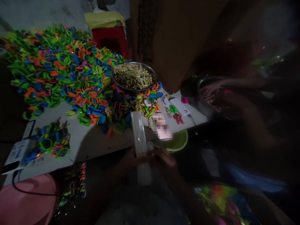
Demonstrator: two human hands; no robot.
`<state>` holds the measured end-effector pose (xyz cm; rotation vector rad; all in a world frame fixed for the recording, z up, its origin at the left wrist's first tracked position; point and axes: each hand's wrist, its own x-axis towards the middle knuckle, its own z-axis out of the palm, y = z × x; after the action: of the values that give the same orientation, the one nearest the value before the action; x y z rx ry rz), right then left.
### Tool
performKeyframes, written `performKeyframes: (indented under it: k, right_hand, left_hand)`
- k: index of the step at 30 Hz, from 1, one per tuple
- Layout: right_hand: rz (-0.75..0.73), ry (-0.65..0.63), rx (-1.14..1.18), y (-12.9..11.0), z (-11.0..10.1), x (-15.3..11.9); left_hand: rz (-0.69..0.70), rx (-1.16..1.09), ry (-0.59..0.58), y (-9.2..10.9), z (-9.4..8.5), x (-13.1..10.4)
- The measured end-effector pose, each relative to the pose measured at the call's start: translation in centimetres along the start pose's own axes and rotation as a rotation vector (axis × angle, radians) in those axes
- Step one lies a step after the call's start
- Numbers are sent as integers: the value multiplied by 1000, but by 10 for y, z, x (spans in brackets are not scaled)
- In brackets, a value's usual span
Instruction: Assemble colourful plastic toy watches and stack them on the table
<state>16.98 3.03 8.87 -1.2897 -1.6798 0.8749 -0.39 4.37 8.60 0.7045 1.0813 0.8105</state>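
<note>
A long, narrow bundle of clear plastic bags [139, 131] stands out in front of me, with what looks like a band around its middle. My left hand [131, 157] is closed around the bundle's left side. From the right, the bent fingers of my right hand [165, 158] grip it near the band. Both hands are dim, so the exact finger placement is hard to see. Just beyond the bundle, a pink printed card [162, 126] lies at the table edge, beside small yellow wrapped pieces [150, 111] and a red figure-shaped toy [178, 118].
Colourful plastic toy watches [65, 72] are heaped across the table [93, 143]. A metal bowl [152, 72] holds small wrapped pieces. A green basin [182, 142] sits below the edge; a pink tub [30, 200] is lower left. At right, another person's arms [248, 109] reach into a metal bowl [202, 82].
</note>
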Motion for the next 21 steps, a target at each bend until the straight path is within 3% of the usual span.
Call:
performKeyframes:
  k: [3,9,11,13,16,21]
  right_hand:
    - [-130,-197,-152,-10,14,7]
    - [21,-787,-620,-54,35,18]
    - [41,-921,-712,-66,39,22]
    - [45,-967,-743,-72,43,26]
    - [62,-937,-705,-70,50,34]
    - [77,-752,-725,-51,67,48]
  left_hand:
    - [35,66,-14,-11,-22,-16]
    - [39,166,-79,-26,-48,-43]
    - [7,185,-74,-32,-54,-50]
    - [-7,182,-70,-38,-58,-57]
    - [-13,176,-61,-43,-65,-65]
    - [2,164,-1,-44,-77,-68]
